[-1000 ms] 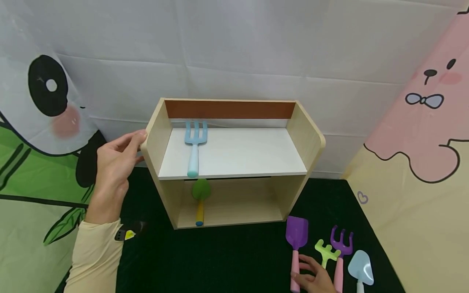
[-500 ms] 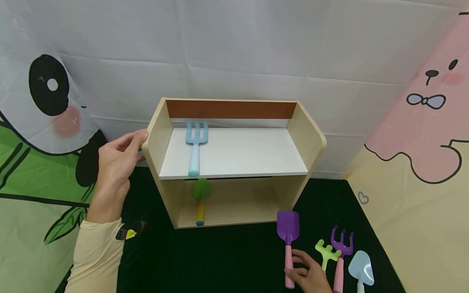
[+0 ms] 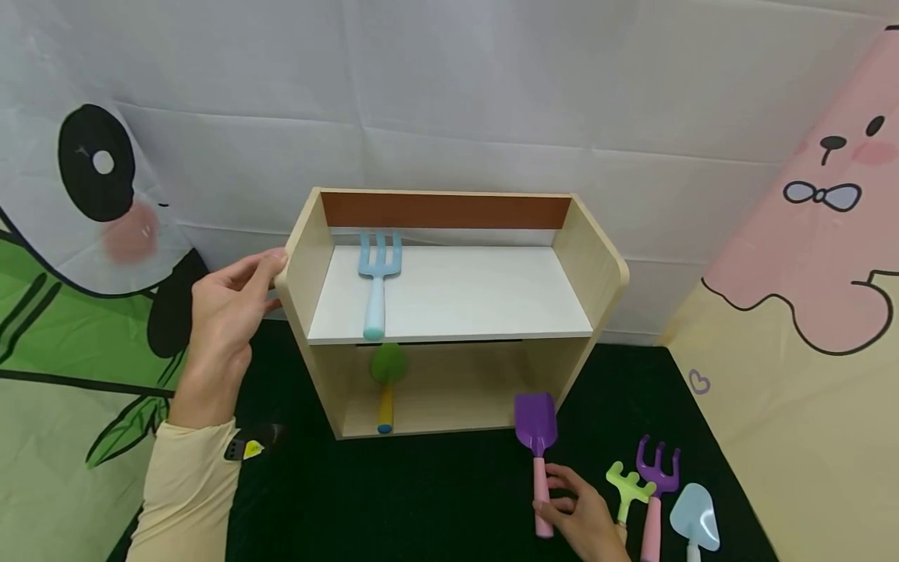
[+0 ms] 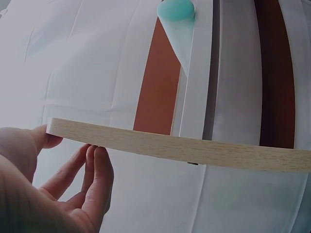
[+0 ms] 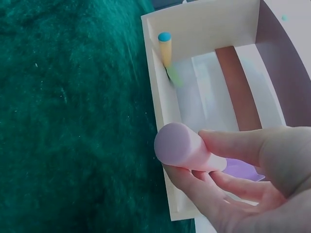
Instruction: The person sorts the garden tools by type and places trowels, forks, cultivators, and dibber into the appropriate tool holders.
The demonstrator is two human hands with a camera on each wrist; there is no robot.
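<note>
My right hand grips the pink handle of a purple toy shovel, its blade up in front of the shelf's lower right corner. In the right wrist view, thumb and fingers close round the handle. My left hand holds the front edge of the left side panel of a small two-level wooden shelf. The left wrist view has its thumb at the panel's end and its fingertips against the outer face. A light blue toy fork lies on the upper level; a green-and-yellow toy spade stands below.
To the right on the dark green cloth lie a lime toy rake, a purple toy fork with a pink handle and a pale blue toy trowel. A white curtain hangs behind the shelf.
The purple shovel has moved left and slightly up in my right hand, toward the shelf's lower opening. My left hand stays at the shelf's left panel.
</note>
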